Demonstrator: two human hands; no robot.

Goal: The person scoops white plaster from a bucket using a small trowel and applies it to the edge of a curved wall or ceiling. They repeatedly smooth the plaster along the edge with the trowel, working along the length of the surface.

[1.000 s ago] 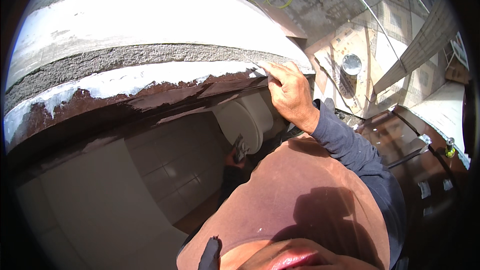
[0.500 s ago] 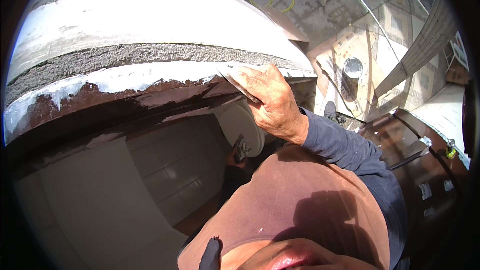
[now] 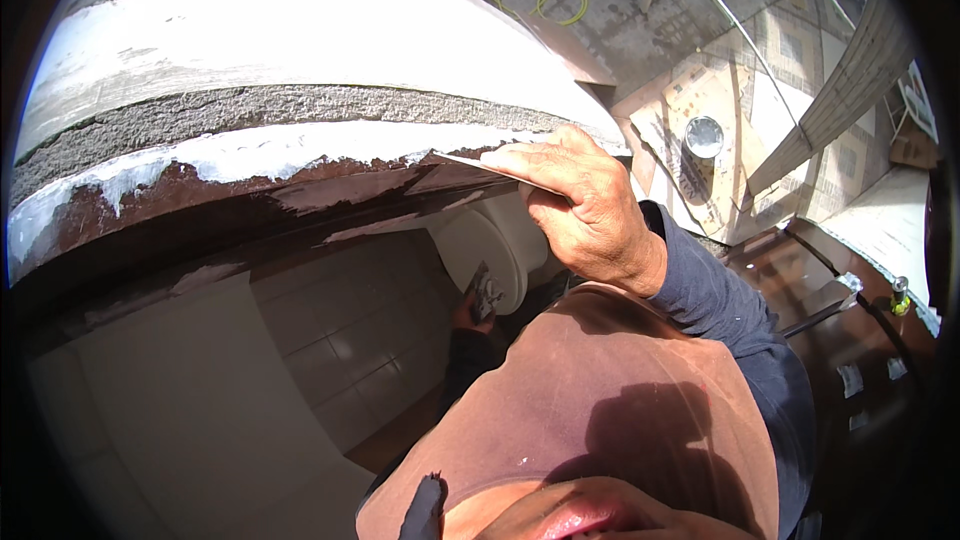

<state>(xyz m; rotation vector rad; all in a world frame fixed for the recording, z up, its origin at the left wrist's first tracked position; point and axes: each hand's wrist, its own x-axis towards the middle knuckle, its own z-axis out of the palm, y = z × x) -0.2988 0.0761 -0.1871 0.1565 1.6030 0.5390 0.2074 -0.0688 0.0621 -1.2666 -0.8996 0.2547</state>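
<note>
My right hand (image 3: 595,210) is closed around a thin, flat putty knife (image 3: 482,166). Its blade points left, and the tip lies at the lower edge of the white filler (image 3: 270,152) along the brown frame (image 3: 160,198). Rough grey mortar (image 3: 250,110) runs as a band above the filler. Down in the shade, my left hand (image 3: 468,314) is closed on a putty-smeared flat tool (image 3: 487,292), whose exact kind is hard to make out. Part of that hand is hidden in the dark.
A white toilet (image 3: 478,255) stands below the frame, next to the left hand. To the right, an open can (image 3: 704,138) rests on a stained board (image 3: 690,90). A wooden post (image 3: 840,110) leans nearby. A yellow hose (image 3: 562,4) lies coiled on the tiled floor.
My right hand has moved to the right and slightly toward me with the putty knife, whose blade now lies at a flatter angle. The left hand's tool has shifted slightly.
</note>
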